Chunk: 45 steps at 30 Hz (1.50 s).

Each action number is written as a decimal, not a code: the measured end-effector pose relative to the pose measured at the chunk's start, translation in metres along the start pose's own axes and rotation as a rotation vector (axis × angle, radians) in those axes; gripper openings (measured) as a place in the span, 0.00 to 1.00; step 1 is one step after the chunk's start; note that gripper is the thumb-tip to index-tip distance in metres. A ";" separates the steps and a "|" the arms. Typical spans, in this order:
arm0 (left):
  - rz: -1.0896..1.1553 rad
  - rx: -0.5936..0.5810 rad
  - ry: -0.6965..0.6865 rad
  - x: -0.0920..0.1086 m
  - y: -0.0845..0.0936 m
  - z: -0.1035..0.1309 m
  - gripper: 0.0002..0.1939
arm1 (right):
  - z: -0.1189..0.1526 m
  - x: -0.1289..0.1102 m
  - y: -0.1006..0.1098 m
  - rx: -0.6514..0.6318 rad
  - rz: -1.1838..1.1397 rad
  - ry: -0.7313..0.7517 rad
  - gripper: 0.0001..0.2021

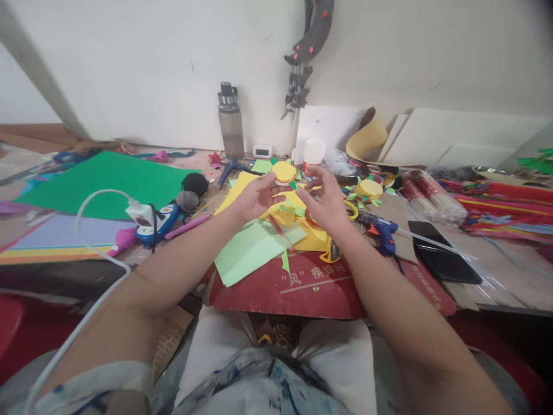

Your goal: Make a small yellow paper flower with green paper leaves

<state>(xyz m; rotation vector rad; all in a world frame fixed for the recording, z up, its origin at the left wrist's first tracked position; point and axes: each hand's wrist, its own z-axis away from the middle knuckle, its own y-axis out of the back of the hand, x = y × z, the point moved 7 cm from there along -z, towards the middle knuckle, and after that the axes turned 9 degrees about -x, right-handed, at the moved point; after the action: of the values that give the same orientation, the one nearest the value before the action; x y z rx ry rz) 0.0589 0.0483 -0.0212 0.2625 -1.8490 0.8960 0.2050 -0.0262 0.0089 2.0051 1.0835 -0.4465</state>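
My left hand (259, 195) grips a round yellow disc (284, 171) with a pale rim, held up above the yellow sheets. A small dark green scrap (294, 185) shows just beside the disc; whether it is stuck to it I cannot tell. Close by on the right, my right hand (323, 199) has its fingers curved and apart, with nothing visible between them. Under the hands lie yellow paper (235, 196) and a light green sheet (242, 253). Yellow-handled scissors (353, 211) are partly hidden by my right hand. Another yellow disc piece (369, 188) with green bits lies farther right.
A blue glue gun (384, 233) and a black phone (444, 253) lie at the right. A water bottle (231, 121) stands by the wall. Left are a green sheet (108, 184) and a white cable (93, 311). A red cardboard sheet (259, 297) covers the near edge.
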 end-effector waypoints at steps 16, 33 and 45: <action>-0.101 0.020 -0.040 -0.006 0.004 -0.002 0.14 | -0.001 0.035 -0.009 -0.007 -0.273 -0.317 0.20; -0.155 0.022 -0.013 -0.010 0.001 -0.003 0.12 | -0.003 0.037 -0.014 -0.071 -0.360 -0.334 0.21; -0.189 0.035 0.041 -0.012 0.002 -0.003 0.19 | -0.001 0.050 -0.017 -0.038 -0.507 -0.427 0.25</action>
<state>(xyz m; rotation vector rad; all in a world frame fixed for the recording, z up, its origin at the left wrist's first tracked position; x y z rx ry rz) 0.0659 0.0491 -0.0319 0.4307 -1.7396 0.7974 0.2201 0.0070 -0.0298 1.4868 1.2969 -1.0542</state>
